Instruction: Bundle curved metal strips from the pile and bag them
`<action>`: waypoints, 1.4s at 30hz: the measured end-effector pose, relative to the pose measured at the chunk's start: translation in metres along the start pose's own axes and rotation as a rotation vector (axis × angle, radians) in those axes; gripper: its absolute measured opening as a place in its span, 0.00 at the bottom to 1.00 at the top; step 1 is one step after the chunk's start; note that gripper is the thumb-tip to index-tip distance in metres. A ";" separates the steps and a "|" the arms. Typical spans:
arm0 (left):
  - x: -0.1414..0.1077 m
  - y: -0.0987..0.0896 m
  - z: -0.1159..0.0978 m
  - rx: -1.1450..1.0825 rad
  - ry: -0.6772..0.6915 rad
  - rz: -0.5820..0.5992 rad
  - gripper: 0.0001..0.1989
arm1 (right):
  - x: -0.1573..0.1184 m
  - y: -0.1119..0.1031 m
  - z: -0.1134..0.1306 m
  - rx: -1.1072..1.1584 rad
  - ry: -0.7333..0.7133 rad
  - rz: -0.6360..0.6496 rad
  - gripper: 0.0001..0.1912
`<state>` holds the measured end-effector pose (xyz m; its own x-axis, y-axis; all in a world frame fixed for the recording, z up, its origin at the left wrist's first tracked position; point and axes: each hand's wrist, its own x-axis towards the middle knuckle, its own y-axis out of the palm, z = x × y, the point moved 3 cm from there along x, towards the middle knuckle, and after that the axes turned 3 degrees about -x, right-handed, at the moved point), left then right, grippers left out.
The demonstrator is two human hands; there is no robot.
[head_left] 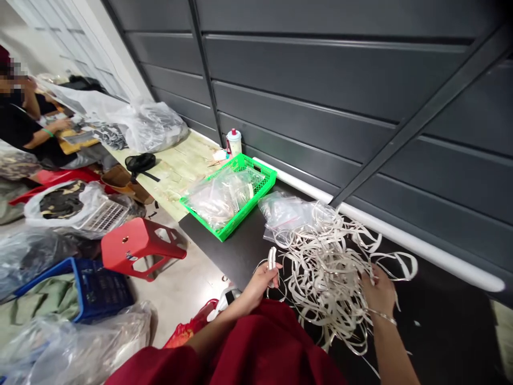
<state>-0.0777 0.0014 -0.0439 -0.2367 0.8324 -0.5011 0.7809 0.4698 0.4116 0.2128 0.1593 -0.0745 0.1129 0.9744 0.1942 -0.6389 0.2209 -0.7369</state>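
A large tangled heap of white straps point(324, 272) with shiny ends lies on the black table top point(444, 331). Left of the heap, my left hand point(264, 279) is closed around a small bundle of white straps point(272, 259) that stands up out of the fingers. My right hand point(379, 289) reaches into the heap's right side, its fingers bent among the straps; the fingertips are partly hidden there. Behind the heap rest clear plastic bags point(286, 214). A bright green basket point(240, 222) beyond my left hand contains several filled clear bags.
A lidded cup point(234, 141) stands behind the basket by the grey panelled wall point(304, 85). To the left are a red stool point(136, 246), a blue crate point(102, 291) with green cloth, and large plastic bags point(156, 125). Another person point(28, 117) sits working at far left.
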 end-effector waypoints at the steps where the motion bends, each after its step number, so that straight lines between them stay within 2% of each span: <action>1: 0.000 -0.001 0.000 -0.002 -0.001 -0.008 0.18 | -0.010 -0.003 0.003 -0.115 -0.093 -0.059 0.25; 2: 0.001 -0.003 0.000 -0.004 -0.002 -0.016 0.18 | -0.024 -0.004 0.006 -0.185 -0.196 -0.090 0.24; 3: 0.001 -0.004 0.000 -0.005 -0.003 -0.025 0.18 | -0.043 -0.001 0.009 -0.187 -0.320 -0.018 0.22; 4: 0.001 -0.005 0.000 -0.006 -0.004 -0.033 0.18 | -0.065 0.005 0.012 -0.160 -0.455 0.145 0.21; 6: 0.002 -0.007 -0.001 -0.007 -0.003 -0.048 0.18 | -0.115 0.021 0.010 -0.187 -0.667 0.508 0.25; 7: 0.003 -0.008 0.000 -0.008 -0.002 -0.053 0.18 | -0.137 0.029 0.006 -0.258 -0.727 0.635 0.30; 10: 0.004 -0.008 0.002 -0.011 -0.004 -0.052 0.18 | -0.170 0.051 -0.015 -0.495 -0.687 0.659 0.40; 13: 0.005 -0.007 0.006 -0.011 -0.016 -0.041 0.18 | -0.164 0.071 -0.021 -0.601 -0.690 0.640 0.39; 16: 0.005 -0.009 0.008 -0.011 -0.014 -0.040 0.18 | -0.141 0.083 -0.011 -0.664 -0.726 0.675 0.32; 19: 0.005 -0.012 0.008 -0.012 -0.002 -0.047 0.18 | -0.119 0.086 0.002 -0.599 -0.747 0.721 0.23; 21: 0.005 -0.013 0.008 -0.012 0.001 -0.049 0.18 | -0.106 0.083 0.006 -0.531 -0.732 0.727 0.21; 24: 0.005 -0.015 0.010 -0.013 -0.003 -0.048 0.19 | -0.085 0.074 0.009 -0.388 -0.621 0.687 0.22; 27: 0.007 -0.016 0.012 -0.008 -0.007 -0.045 0.20 | -0.059 0.056 0.013 -0.136 -0.411 0.614 0.18; 30: 0.007 -0.015 0.012 -0.006 -0.008 -0.033 0.20 | -0.034 0.033 0.020 0.073 -0.124 0.504 0.12; 32: 0.007 -0.014 0.010 -0.006 -0.006 -0.022 0.19 | -0.023 0.021 0.024 0.273 0.126 0.461 0.12; 34: 0.008 -0.013 0.008 -0.006 -0.006 -0.011 0.19 | -0.019 0.013 0.028 0.469 0.311 0.441 0.14; 38: 0.010 -0.013 0.006 0.001 -0.013 -0.007 0.17 | -0.016 0.003 0.035 0.726 0.466 0.380 0.17; 42: 0.012 -0.014 0.008 0.012 -0.021 -0.016 0.17 | -0.007 -0.007 0.034 0.979 0.636 0.260 0.21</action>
<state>-0.0866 0.0023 -0.0611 -0.2372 0.8183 -0.5236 0.7839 0.4796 0.3944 0.1908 0.1498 -0.0490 0.0745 0.8918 -0.4464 -0.9755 0.1580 0.1529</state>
